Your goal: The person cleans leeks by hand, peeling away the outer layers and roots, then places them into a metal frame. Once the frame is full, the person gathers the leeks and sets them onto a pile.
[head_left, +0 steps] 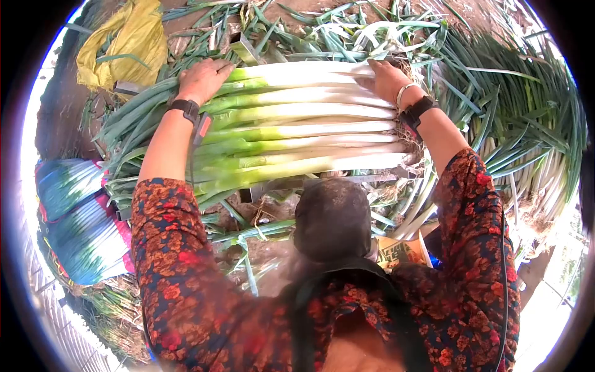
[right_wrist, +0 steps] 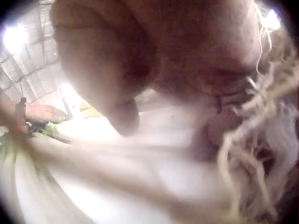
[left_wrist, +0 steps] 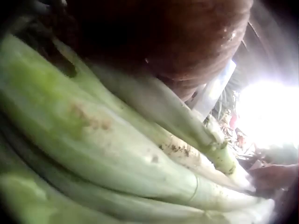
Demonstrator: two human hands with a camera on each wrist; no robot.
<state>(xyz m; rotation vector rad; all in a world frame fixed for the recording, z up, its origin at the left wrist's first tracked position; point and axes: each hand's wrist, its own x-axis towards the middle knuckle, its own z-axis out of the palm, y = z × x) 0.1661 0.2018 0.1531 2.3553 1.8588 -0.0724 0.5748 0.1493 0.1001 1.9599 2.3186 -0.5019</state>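
Note:
A row of thick leeks [head_left: 310, 130] lies side by side across a low metal frame, green leaves to the left and white root ends to the right. At the far side of the row, my left hand [head_left: 201, 82] grips the outermost leek [head_left: 297, 70] where its stem turns green. My right hand [head_left: 389, 82] holds the same leek near its roots. In the right wrist view, the thumb [right_wrist: 124, 116] bends down over the white stalks, beside pale stringy roots [right_wrist: 247, 163]. The left wrist view has the palm [left_wrist: 177, 42] right above the stems, its fingers hidden.
Loose leaves [head_left: 347, 31] litter the ground beyond the frame. A big heap of leeks [head_left: 533, 124] lies at the right. On the left are a yellow sack [head_left: 127, 49] and blue-green bundles [head_left: 80, 217]. Part of the metal frame [head_left: 246, 48] sticks up behind the row.

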